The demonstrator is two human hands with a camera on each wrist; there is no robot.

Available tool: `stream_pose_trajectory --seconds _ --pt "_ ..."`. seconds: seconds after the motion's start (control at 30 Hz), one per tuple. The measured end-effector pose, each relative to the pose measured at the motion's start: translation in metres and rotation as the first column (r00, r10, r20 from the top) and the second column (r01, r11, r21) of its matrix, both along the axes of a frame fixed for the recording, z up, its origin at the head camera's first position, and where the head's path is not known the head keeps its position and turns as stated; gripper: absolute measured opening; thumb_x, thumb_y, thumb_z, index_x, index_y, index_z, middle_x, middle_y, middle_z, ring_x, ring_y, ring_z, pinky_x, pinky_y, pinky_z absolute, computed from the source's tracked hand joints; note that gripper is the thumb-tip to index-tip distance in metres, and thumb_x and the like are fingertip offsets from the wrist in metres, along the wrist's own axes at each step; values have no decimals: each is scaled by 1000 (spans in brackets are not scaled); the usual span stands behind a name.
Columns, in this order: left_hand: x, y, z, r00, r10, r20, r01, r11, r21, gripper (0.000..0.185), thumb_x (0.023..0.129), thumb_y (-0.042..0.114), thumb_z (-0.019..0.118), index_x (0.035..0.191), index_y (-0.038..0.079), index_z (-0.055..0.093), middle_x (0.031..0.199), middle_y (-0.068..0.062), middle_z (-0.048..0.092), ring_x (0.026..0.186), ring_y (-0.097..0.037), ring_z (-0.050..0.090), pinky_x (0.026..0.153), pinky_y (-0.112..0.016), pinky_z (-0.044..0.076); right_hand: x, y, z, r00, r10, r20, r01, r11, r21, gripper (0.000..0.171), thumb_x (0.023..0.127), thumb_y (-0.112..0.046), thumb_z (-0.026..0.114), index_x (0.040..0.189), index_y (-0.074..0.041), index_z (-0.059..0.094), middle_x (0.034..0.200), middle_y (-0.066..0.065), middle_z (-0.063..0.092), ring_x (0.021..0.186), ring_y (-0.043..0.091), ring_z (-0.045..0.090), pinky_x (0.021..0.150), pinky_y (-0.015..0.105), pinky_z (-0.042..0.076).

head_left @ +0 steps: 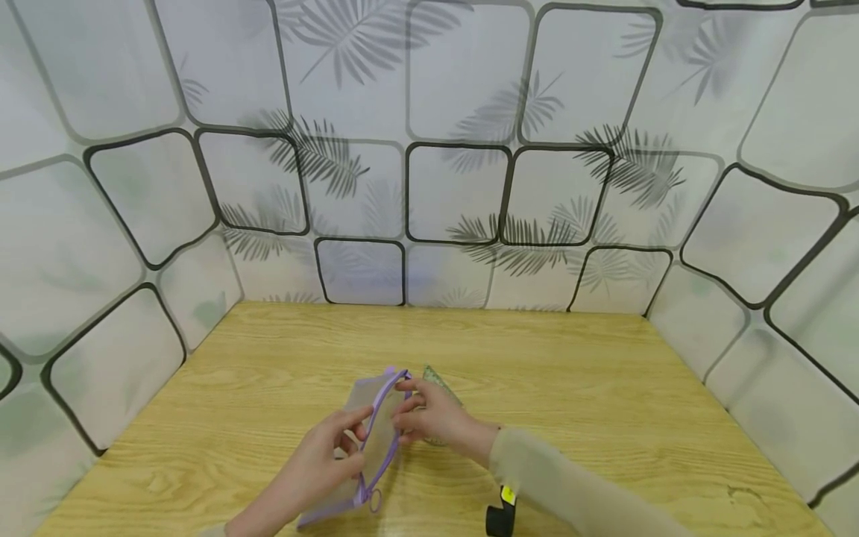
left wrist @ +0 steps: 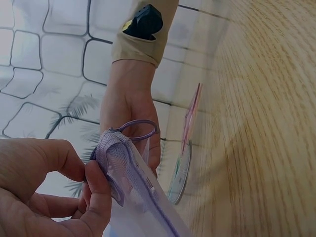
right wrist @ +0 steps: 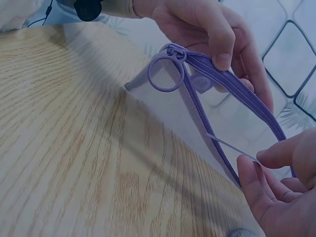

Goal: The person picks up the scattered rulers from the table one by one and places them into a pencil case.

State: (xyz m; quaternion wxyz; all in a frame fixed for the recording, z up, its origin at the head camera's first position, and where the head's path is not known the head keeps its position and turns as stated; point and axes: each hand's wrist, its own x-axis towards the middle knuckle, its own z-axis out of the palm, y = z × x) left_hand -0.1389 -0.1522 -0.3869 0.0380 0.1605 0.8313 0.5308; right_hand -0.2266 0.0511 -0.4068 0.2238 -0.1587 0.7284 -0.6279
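Head view: translucent mesh pouch (head_left: 373,440) with purple zip, long axis running near-to-far, held over wooden table (head_left: 604,403) — left hand (head_left: 315,466) pinching near edge, right hand (head_left: 432,418) pinching far edge.

Left wrist view: ring pull (left wrist: 138,129) at pouch end; clear ruler (left wrist: 183,153) flat beside.

Right wrist view: opening spread between both pinches.

A translucent mesh pouch (head_left: 376,440) with a purple zipper (right wrist: 232,94) was held just above the wooden table, its mouth spread open. The ring-shaped zipper pull (right wrist: 166,73) hung at the near end. A clear ruler-like piece (right wrist: 232,146) entered the opening.
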Motion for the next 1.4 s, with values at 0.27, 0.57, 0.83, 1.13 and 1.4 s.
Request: stream_pose_trajectory --seconds 0.27,0.57,0.83,1.13,1.4 --pt "0 0 1 1000 9 4 -9 1000 2 65 78 -6 60 141 -14 42 104 -13 52 76 -5 56 60 -18 57 -1 -4 -1 1000 19 10 -19 1000 -2 59 91 0 63 145 5 41 107 17 64 78 13 65 71 30 64" --pt "0 -1 1 1000 8 14 -8 1000 15 66 78 -7 59 141 -15 42 104 -13 52 76 -6 56 59 -19 57 -1 -8 1 1000 -6 18 6 1000 17 58 90 -1 65 143 7 43 107 18 67 73 12 66 69 31 63" --pt "0 -1 2 1000 24 20 -25 999 26 66 77 -7 60 140 -14 44 103 -13 52 76 -10 57 58 -19 57 2 -9 3 1000 -8 7 8 1000 10 57 88 -1 66 140 7 45 111 20 66 74 14 65 70 32 63" --pt "0 0 3 999 29 19 -30 999 29 66 76 -8 58 140 -14 44 103 -13 52 75 -14 58 58 -20 57 3 -7 5 1000 -10 -18 11 999 30 54 87 -2 66 137 8 49 117 25 60 79 16 66 75 36 64" --pt "0 0 4 999 23 28 -24 999 26 67 76 -8 58 141 -15 42 103 -13 51 76 -13 58 59 -19 57 3 -6 4 1000 -3 14 3 1000 3 53 87 -1 67 135 9 49 114 23 61 78 16 67 77 36 64"
